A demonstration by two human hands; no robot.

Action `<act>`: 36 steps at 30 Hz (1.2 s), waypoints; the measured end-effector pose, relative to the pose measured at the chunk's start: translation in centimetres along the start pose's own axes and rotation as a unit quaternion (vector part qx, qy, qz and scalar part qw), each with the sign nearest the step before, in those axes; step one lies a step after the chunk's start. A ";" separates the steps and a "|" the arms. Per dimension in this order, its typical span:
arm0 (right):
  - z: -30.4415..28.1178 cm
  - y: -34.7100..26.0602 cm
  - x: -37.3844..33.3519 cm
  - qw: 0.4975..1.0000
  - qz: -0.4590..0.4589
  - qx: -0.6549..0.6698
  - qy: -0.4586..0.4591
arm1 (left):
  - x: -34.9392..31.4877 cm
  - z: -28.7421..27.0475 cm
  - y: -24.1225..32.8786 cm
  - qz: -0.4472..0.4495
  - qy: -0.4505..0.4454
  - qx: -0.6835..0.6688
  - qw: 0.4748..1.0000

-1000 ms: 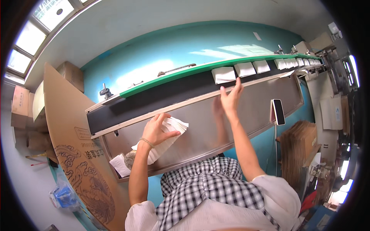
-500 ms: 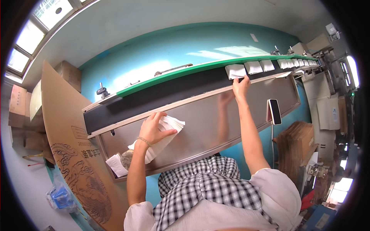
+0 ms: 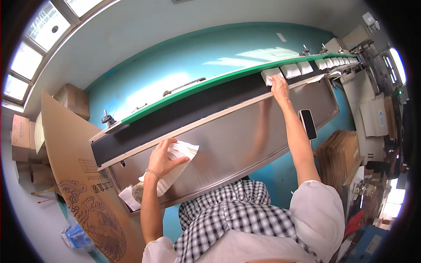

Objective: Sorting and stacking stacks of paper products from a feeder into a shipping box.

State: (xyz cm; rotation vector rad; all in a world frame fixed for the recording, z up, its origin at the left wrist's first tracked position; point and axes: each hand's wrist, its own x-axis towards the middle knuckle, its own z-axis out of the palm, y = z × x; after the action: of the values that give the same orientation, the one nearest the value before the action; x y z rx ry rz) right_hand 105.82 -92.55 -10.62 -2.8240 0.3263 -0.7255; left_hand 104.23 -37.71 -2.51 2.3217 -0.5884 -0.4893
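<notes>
My left hand [image 3: 162, 164] is curved round the near end of a row of white folded tissues [image 3: 177, 176], thumb on one side and fingers on the other. The row leans along the metal tray [image 3: 219, 162]. Behind my left wrist is a roundish grey-brown lump like a stone [image 3: 137, 193], with more white tissues [image 3: 128, 199] beside it. My right hand [image 3: 280, 90] reaches to the black conveyor belt [image 3: 197, 112], its bunched fingertips on a small folded tissue stack [image 3: 267, 76]. Similar stacks [image 3: 290, 70] lie farther right along the belt.
A green rail [image 3: 175, 101] runs along the belt's far side. A phone [image 3: 308, 124] stands at the tray's near right edge. To the left rises a large cardboard sheet [image 3: 83, 175]; stacked flat cardboard [image 3: 335, 153] is at right.
My right hand has shifted from the near edge of the tissue stack to over its top. My left hand keeps its hold on the tissues. The whole view has turned slightly.
</notes>
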 end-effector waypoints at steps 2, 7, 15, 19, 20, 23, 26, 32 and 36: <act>0.6 -0.6 -1.5 0.995 -0.027 -0.048 0.088 | -0.4 -0.2 0.1 -0.013 0.002 0.002 1.000; 0.8 2.8 -0.9 0.813 0.390 0.430 0.055 | -0.1 0.1 0.4 -0.014 -0.014 0.004 1.000; 1.0 -21.9 -10.8 0.815 0.155 0.550 -0.097 | -0.3 0.1 -1.3 -0.025 -0.046 0.043 0.998; -1.7 -34.1 -13.5 0.885 0.016 0.374 -0.277 | -0.4 -0.9 -0.6 -0.005 -0.046 0.044 0.998; -1.1 -34.5 -14.0 0.872 0.046 0.386 -0.298 | -0.2 -0.8 -0.5 0.009 -0.037 0.020 0.999; 0.2 -34.5 -14.5 0.812 0.149 0.456 -0.333 | 0.1 -0.5 -0.4 0.028 -0.013 -0.018 0.999; 1.5 -32.4 -15.3 0.762 0.204 0.492 -0.369 | -0.6 -0.4 -0.5 0.028 -0.008 -0.047 0.998; 3.0 -28.2 -11.1 0.731 0.280 0.559 -0.274 | -2.2 -0.6 0.2 0.001 0.005 -0.034 0.999; 5.8 -22.3 -6.6 0.540 0.448 0.711 -0.046 | -1.9 -0.3 0.6 0.020 -0.001 -0.016 1.000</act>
State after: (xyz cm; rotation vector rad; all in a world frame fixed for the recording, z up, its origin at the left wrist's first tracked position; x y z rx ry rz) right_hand 106.62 -68.73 -12.91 -0.8520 0.6502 -0.2542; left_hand 102.68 -36.94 -1.59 2.2739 -0.6228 -0.4797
